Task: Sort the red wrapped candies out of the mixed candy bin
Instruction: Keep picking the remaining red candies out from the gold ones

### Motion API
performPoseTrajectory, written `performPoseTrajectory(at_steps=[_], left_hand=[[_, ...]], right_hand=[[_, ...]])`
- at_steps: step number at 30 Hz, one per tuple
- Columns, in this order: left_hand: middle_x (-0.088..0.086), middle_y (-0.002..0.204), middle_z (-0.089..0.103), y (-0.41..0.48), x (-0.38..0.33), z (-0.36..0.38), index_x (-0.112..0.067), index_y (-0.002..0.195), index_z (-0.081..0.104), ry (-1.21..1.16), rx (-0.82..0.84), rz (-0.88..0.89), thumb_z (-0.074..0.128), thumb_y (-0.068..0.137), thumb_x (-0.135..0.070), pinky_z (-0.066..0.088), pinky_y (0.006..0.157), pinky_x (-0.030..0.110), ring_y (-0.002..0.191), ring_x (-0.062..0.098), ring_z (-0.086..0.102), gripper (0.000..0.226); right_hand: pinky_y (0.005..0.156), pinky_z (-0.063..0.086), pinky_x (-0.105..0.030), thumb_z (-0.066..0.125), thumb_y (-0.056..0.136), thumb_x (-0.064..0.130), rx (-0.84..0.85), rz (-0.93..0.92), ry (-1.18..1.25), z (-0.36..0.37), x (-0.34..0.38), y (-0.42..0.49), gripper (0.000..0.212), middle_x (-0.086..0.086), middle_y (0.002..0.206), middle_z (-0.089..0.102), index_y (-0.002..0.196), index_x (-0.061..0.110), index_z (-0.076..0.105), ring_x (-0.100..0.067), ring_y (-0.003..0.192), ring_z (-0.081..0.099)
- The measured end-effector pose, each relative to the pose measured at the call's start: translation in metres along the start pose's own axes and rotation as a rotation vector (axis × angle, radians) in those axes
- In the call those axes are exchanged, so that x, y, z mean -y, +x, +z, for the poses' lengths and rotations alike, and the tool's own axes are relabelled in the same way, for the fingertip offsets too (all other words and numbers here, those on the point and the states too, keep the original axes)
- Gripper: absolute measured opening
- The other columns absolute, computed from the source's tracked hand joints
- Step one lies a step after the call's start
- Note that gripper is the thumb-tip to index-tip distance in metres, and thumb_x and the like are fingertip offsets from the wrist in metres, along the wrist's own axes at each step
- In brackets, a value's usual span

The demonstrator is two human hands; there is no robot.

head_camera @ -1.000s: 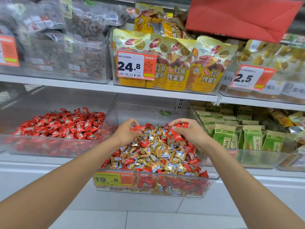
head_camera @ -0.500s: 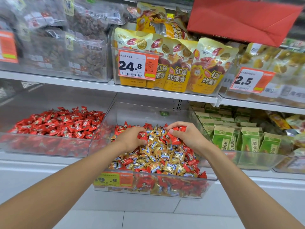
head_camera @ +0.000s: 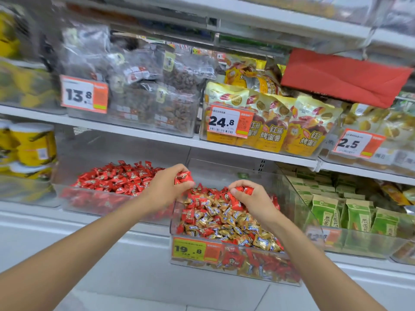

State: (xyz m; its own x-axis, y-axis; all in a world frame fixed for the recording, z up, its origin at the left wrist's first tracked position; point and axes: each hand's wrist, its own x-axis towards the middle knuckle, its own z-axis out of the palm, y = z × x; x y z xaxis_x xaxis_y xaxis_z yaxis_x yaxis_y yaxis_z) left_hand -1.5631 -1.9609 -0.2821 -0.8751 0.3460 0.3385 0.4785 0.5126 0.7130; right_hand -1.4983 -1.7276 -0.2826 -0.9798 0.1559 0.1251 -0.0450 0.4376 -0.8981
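I look down on a shop shelf (head_camera: 139,134) and two bare forearms reaching into it. The mixed candy bin (head_camera: 296,198), a clear box with an orange price tag (head_camera: 189,249) on its front wall, holds a heap of red wrapped candies (head_camera: 233,203) mingled with gold wrapped candies (head_camera: 229,223). The red ones show mostly at the back and along the edges of the heap. Just to its left stands a second clear bin (head_camera: 94,198), filled only with red pieces. My left hand (head_camera: 165,189) is raised over the line where the two bins meet, its fingers curled round a small clump of red candies. My right hand (head_camera: 253,200) rests on the back of the mixed heap, its fingers closed on a few more red pieces. I judge the risks as these. The left clump looks loosely bunched and the wrappers look slick, so a piece could slip out and drop back into the mix or fall between the bins. The right hand grabs where gold and red touch, so a gold piece could come along unnoticed. The heap rises near the front rim, so a rough pull could push candies over it.
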Motion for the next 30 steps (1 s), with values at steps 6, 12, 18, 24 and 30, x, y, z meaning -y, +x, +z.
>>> performPoseTrajectory(at_steps=[6, 12, 18, 24, 30], left_hand=[[-0.005, 0.058, 0.057, 0.009, 0.084, -0.074, -0.020, 0.091, 0.055, -0.010, -0.174, -0.182, 0.072, 0.083, -0.029, 0.043, 0.049, 0.025, 0.045, 0.006, 0.051, 0.022], [0.011, 0.096, 0.067, 0.043, 0.139, -0.109, -0.009, 0.115, 0.057, 0.080, -0.260, -0.281, 0.066, 0.087, -0.031, 0.044, 0.065, 0.020, 0.071, 0.007, 0.064, 0.037], [-0.010, 0.126, 0.062, 0.041, 0.174, -0.115, -0.036, 0.122, 0.060, 0.265, -0.089, -0.409, 0.046, 0.079, -0.072, 0.039, 0.103, 0.047, 0.121, 0.021, 0.052, 0.058], [-0.007, 0.109, 0.064, 0.015, 0.123, -0.090, -0.021, 0.115, 0.063, 0.105, -0.048, -0.233, 0.060, 0.091, -0.033, 0.044, 0.092, 0.027, 0.103, 0.011, 0.058, 0.028], [-0.007, 0.107, 0.063, 0.019, 0.031, -0.013, -0.023, 0.115, 0.062, 0.025, 0.093, -0.018, 0.060, 0.091, -0.028, 0.043, 0.083, 0.021, 0.097, 0.009, 0.056, 0.024]], right_hand=[[0.047, 0.036, -0.017, 0.060, 0.093, 0.008, 0.073, -0.121, 0.038, 0.080, 0.052, 0.034, 0.011, 0.007, 0.059, 0.059, 0.087, 0.013, 0.068, -0.007, 0.045, 0.045], [0.056, 0.038, -0.011, 0.067, 0.087, 0.008, 0.154, -0.240, -0.154, 0.170, 0.069, 0.104, 0.010, 0.002, 0.085, 0.065, 0.095, 0.013, 0.071, 0.005, 0.050, 0.049], [0.109, 0.038, -0.032, 0.079, 0.069, 0.051, 0.494, -0.169, -0.609, 0.188, 0.060, 0.140, 0.076, 0.007, 0.140, 0.053, 0.136, 0.030, 0.053, -0.011, 0.127, 0.050], [0.095, 0.032, -0.017, 0.060, 0.093, 0.024, 0.218, -0.268, -0.554, 0.103, 0.043, 0.103, 0.025, 0.012, 0.125, 0.060, 0.118, 0.024, 0.065, -0.002, 0.116, 0.050], [0.080, 0.041, -0.018, 0.060, 0.094, 0.024, 0.138, -0.051, -0.570, -0.001, -0.012, 0.053, 0.015, 0.012, 0.109, 0.065, 0.107, 0.025, 0.068, -0.004, 0.102, 0.059]])
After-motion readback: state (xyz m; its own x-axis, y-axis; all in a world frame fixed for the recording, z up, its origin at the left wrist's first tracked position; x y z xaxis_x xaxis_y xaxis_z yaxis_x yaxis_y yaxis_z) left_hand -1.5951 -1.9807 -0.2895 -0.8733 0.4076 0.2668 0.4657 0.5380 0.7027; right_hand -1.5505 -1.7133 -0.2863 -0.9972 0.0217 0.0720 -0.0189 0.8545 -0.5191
